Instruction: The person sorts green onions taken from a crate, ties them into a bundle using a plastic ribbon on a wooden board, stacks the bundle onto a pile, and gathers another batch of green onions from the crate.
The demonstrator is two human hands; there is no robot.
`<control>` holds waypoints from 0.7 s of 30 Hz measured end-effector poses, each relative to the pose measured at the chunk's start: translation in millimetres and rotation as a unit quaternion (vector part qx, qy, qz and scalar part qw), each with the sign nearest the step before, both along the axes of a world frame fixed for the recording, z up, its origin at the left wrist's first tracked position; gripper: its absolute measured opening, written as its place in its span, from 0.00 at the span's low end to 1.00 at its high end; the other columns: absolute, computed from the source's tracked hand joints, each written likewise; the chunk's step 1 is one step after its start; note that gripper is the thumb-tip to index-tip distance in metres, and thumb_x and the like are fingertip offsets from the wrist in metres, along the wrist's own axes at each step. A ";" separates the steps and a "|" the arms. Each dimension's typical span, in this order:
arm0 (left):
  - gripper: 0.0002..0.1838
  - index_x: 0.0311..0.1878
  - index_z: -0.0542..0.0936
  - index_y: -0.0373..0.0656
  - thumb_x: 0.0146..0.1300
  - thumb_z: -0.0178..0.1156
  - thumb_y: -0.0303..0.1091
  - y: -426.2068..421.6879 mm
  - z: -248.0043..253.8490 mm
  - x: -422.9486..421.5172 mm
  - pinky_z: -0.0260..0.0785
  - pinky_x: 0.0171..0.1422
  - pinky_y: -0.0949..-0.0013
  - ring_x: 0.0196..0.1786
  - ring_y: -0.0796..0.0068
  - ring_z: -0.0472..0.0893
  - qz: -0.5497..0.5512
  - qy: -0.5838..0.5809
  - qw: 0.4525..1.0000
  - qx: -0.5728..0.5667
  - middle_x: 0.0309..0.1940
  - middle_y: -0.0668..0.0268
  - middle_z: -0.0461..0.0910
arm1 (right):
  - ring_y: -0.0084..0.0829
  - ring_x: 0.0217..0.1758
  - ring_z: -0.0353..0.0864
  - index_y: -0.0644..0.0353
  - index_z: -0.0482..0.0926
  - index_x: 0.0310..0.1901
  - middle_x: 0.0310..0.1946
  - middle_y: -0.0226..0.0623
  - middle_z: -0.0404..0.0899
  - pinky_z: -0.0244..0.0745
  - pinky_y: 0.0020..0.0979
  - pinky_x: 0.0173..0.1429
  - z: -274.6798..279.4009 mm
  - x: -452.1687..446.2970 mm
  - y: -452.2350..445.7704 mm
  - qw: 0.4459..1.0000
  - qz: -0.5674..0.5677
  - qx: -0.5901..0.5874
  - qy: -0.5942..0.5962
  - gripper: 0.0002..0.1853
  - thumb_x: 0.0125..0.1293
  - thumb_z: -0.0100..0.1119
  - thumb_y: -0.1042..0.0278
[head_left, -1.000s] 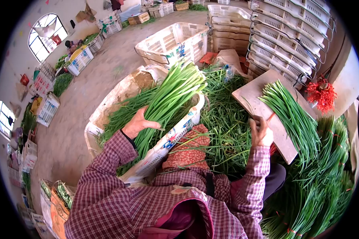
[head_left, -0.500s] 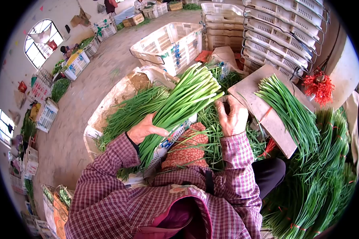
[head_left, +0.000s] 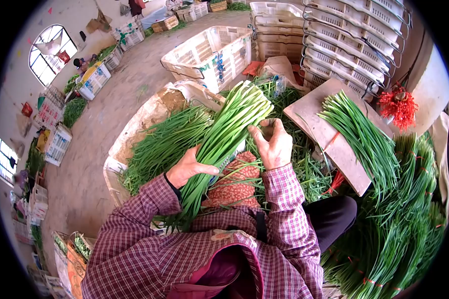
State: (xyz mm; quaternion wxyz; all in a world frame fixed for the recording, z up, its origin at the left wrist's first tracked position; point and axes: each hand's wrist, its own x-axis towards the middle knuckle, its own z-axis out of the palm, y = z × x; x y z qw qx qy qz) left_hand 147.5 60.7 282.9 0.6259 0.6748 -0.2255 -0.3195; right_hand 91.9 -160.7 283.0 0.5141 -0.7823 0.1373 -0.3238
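Observation:
My left hand (head_left: pixel 190 170) is closed around a bunch of garlic chives (head_left: pixel 229 127), its pale stem ends pointing up and away and its green leaves hanging towards my lap. My right hand (head_left: pixel 272 145) is close beside the bunch's right side, thumb and fingers curled in a pinch. What it grips, if anything, I cannot make out. Under the bunch, more loose chives (head_left: pixel 167 139) lie in a white crate (head_left: pixel 115 172). A red patterned cloth (head_left: pixel 234 184) covers my lap, with stray leaves on it.
At right, another chive bunch (head_left: pixel 356 134) rests on a tilted board (head_left: pixel 309 112), with red ties (head_left: pixel 399 107) hanging behind. Tied bunches (head_left: pixel 389 244) are heaped below. An open crate (head_left: pixel 209 55) and stacked crates (head_left: pixel 351 45) stand ahead. Other crates line the left wall.
My right hand has moved left and slightly down, closer to the bunch. My left hand has shifted slightly right with the chives still in its grasp.

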 end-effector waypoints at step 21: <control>0.38 0.64 0.67 0.37 0.46 0.69 0.23 28.0 -17.4 9.4 0.74 0.51 0.70 0.46 0.73 0.80 -0.037 0.201 0.979 -0.015 0.51 0.62 0.77 | 0.34 0.31 0.84 0.56 0.80 0.34 0.31 0.37 0.82 0.79 0.34 0.38 -24.6 -12.4 -88.4 0.953 -0.168 -0.251 0.034 0.06 0.54 0.63 0.70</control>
